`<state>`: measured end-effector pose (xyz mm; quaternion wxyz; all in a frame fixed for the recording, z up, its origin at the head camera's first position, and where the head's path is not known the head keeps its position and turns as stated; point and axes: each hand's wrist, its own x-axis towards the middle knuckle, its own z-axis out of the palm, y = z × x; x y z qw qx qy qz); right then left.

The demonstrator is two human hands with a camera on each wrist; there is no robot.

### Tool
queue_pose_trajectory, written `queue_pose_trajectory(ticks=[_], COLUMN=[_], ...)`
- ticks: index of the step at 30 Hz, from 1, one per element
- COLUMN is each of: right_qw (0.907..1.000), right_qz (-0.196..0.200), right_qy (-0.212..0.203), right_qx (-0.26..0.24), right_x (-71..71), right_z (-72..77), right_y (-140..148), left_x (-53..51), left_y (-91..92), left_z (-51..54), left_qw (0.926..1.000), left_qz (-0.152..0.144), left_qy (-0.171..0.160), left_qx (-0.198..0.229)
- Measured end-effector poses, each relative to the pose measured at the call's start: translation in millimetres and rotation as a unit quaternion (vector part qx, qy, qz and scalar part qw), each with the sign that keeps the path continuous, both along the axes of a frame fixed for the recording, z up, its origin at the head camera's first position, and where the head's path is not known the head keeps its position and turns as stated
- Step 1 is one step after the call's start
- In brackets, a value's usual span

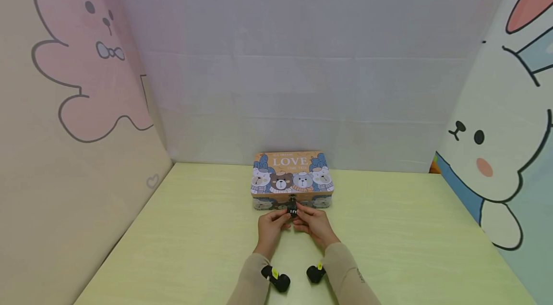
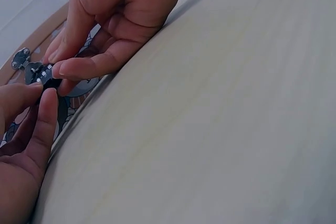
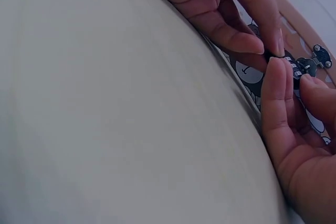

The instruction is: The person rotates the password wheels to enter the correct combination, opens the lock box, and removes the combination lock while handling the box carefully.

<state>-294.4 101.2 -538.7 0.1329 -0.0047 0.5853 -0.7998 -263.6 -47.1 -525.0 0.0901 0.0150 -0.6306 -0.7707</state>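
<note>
A small black combination padlock with a row of pale number dials hangs at the metal clasp on the front of a tin box. My left hand pinches the padlock's left side between thumb and fingers. On its other side, my right hand grips it the same way. Both hands' fingertips close around the lock body in the right wrist view, where the dials show between them. The fingers cover part of the padlock.
The box lid carries printed bears and the word LOVE. It stands near the back of a pale yellow-green table, before a white cloth backdrop. Cartoon-printed panels flank the table. A black wrist device sits on each wrist.
</note>
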Motion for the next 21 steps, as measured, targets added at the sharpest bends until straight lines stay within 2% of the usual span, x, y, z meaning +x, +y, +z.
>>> queue_pose_trajectory(ticks=[5, 13, 16, 18, 21], right_qw=[0.9999, 0.9993, 0.9987, 0.998, 0.9967], right_qz=[-0.007, -0.026, -0.038, -0.048, -0.061], right_qy=[0.006, 0.02, 0.026, 0.027, 0.032], right_qx=[0.006, 0.016, 0.025, 0.032, 0.042], right_x=[2.0, 2.6, 3.0, 3.5, 4.6], right_z=[-0.9, -1.2, -0.5, 0.6, 1.4], right_y=[-1, -4, -5, -7, -10], left_x=[-1.0, -18.2, -21.3, -18.7, -20.1], left_y=[-2.8, -7.9, -10.1, -12.1, -15.6], left_z=[-2.3, -23.0, -24.1, -16.9, -15.1], left_qw=[0.9999, 0.9989, 0.9983, 0.998, 0.9967], left_qz=[-0.012, -0.02, -0.026, -0.033, -0.045], left_qy=[-0.001, -0.014, -0.015, -0.007, 0.002], left_qx=[-0.012, -0.04, -0.05, -0.054, -0.068])
